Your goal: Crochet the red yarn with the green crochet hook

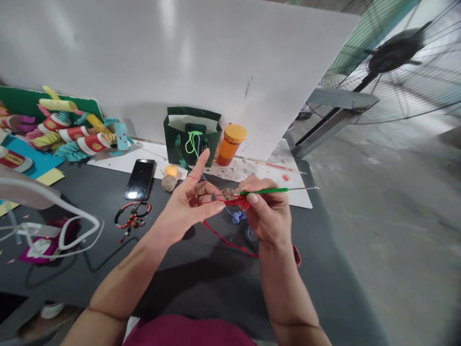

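Note:
My right hand (269, 211) pinches a crochet hook (270, 191) with a green grip and metal ends, lying nearly level. Below its shaft hangs a small piece of red crochet work (236, 201), partly hidden by the fingers of both hands. With the index finger raised and red yarn running over it, my left hand (190, 199) pinches the left end of the piece between thumb and fingers. A red crocheted cord (230, 244) trails under the hands toward my right wrist. Blue-violet yarn (238, 217) lies on the table just beneath.
A dark green paper bag (173, 139) and an orange bottle (230, 146) stand behind my hands. On the left are a black phone (140, 179), a beaded bracelet (132, 214), a white cable (91, 218) and paper-cup crafts (91, 143). A fan (394, 50) stands at right.

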`<move>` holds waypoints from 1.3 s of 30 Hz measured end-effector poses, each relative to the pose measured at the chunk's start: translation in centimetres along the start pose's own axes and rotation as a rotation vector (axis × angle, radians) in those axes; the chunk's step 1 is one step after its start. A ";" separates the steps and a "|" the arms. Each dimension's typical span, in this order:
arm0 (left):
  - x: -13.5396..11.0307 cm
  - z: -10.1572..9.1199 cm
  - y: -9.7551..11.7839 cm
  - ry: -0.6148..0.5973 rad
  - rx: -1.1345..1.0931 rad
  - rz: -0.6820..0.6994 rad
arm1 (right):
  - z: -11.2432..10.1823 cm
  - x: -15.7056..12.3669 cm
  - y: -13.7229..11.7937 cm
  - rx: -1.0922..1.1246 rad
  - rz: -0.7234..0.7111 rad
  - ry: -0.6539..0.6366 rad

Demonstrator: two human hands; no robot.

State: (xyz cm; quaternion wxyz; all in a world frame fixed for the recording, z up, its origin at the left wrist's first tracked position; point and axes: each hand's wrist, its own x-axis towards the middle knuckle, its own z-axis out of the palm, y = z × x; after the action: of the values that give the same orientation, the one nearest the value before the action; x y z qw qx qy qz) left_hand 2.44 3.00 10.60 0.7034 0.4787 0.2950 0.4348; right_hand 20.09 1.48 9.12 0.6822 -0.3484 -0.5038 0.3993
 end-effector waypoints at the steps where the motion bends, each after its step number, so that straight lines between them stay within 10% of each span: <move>1: 0.0 0.0 0.0 -0.008 -0.013 -0.012 | 0.1 0.1 0.0 0.010 -0.007 -0.007; 12: 0.0 -0.2 -0.2 -0.047 -0.052 -0.073 | 0.5 -0.6 -0.2 0.079 0.053 -0.148; 23: -0.2 0.9 0.3 0.048 0.015 0.059 | -0.1 -0.9 0.5 -0.357 -0.445 -0.123; 39: -0.5 0.4 0.4 -0.196 -0.064 -0.140 | 1.7 0.0 2.0 0.264 -0.095 -0.119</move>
State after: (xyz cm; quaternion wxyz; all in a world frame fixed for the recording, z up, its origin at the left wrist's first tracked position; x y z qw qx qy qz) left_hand 2.44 2.45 11.14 0.7726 0.4743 0.2434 0.3449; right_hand 18.07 2.50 7.74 0.7089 -0.2071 -0.5024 0.4495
